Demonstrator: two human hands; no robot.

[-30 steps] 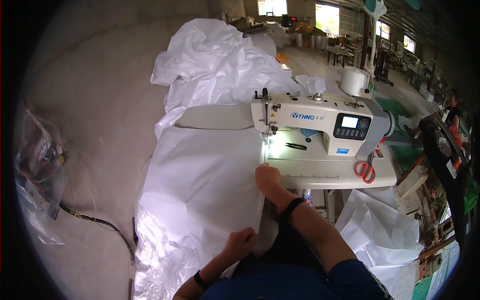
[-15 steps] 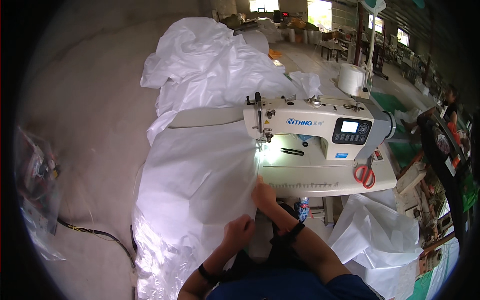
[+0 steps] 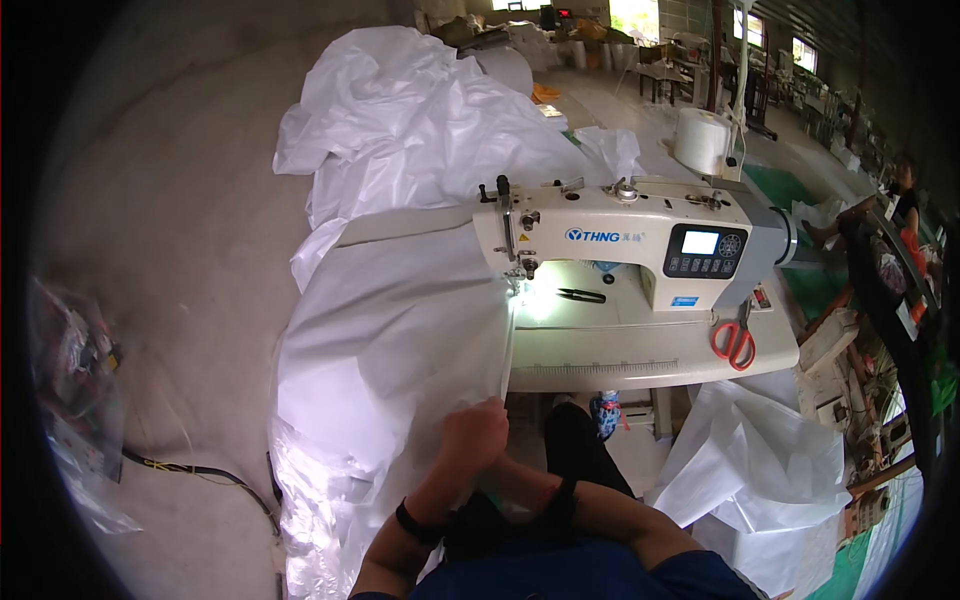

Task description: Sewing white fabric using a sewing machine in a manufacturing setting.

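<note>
A large white plastic sheet (image 3: 400, 340) runs under the needle end of a white sewing machine (image 3: 610, 235), its right edge lying along the machine bed. Just below the bed's front edge, my left hand (image 3: 468, 435) is closed on that right edge of the sheet. Against it, from the right, comes my right hand (image 3: 508, 474); the left hand hides most of its fingers, so their grip does not show. The machine's lamp lights the needle area. Black thread snips (image 3: 581, 295) lie on the bed, and red-handled scissors (image 3: 734, 343) rest at its right end.
More crumpled white sheet (image 3: 400, 120) is heaped behind the machine. A thread cone (image 3: 702, 140) stands at the back right. Folded white material (image 3: 755, 455) hangs at the lower right. A black cable (image 3: 210, 468) crosses the floor at left. Another person sits far right.
My right hand has drawn back from the bed's front edge toward me. My left hand has moved up to meet it at the sheet's edge. The whole view has shifted slightly.
</note>
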